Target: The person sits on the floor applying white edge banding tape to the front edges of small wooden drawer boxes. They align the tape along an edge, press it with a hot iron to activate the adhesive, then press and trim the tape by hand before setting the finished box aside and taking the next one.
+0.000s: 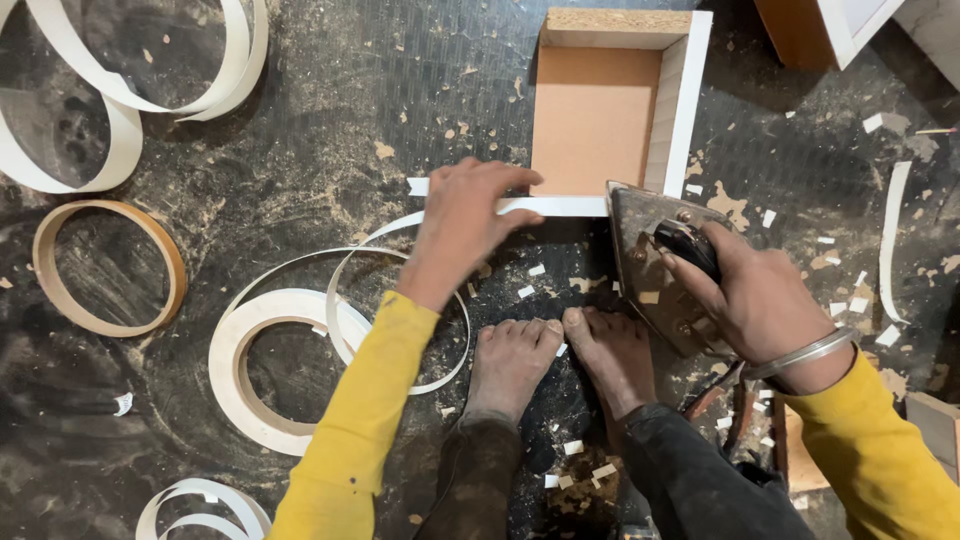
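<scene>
While two hands (470, 225) work, one iron (655, 265), one box (610, 110).

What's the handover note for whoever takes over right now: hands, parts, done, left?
Left hand: flat, pressing the white edge-band strip onto the near edge of the open board box.
Right hand: gripping the handle of the clothes iron, whose tip sits at the strip's right end.
Strip's free end sticks out left, past the left hand. Spare white band coils and a tan coil lie on the floor to the left.
Done: strip laid along this edge. Left: bonding cannot be judged; the overhang is not yet trimmed.
</scene>
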`<state>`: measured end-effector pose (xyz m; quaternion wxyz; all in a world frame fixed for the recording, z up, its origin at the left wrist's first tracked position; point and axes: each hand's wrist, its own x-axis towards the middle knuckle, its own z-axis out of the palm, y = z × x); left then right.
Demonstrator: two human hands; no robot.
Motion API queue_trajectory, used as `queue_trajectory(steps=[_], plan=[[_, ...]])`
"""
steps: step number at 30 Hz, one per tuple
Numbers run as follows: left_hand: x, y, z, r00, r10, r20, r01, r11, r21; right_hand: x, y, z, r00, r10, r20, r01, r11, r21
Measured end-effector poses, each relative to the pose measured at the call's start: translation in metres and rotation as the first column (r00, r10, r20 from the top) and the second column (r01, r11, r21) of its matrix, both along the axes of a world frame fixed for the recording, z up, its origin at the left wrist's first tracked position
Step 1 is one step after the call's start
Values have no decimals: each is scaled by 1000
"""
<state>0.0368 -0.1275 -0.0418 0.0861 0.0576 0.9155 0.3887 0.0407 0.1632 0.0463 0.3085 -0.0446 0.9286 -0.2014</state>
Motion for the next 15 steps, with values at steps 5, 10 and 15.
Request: queue_trajectory(steps=[5, 10, 15], plan=[[9, 19, -4, 977, -73, -203, 39, 985, -167, 5, 10, -6, 1000, 9, -14, -8, 1000, 21], [14, 22, -5, 935, -190, -301, 74, 930, -359, 9, 19, -10, 1000, -10, -9, 11, 999, 39], [17, 27, -5, 900, -164, -403, 39, 953, -302, 9, 22, -11, 996, 45, -76, -44, 999, 11]])
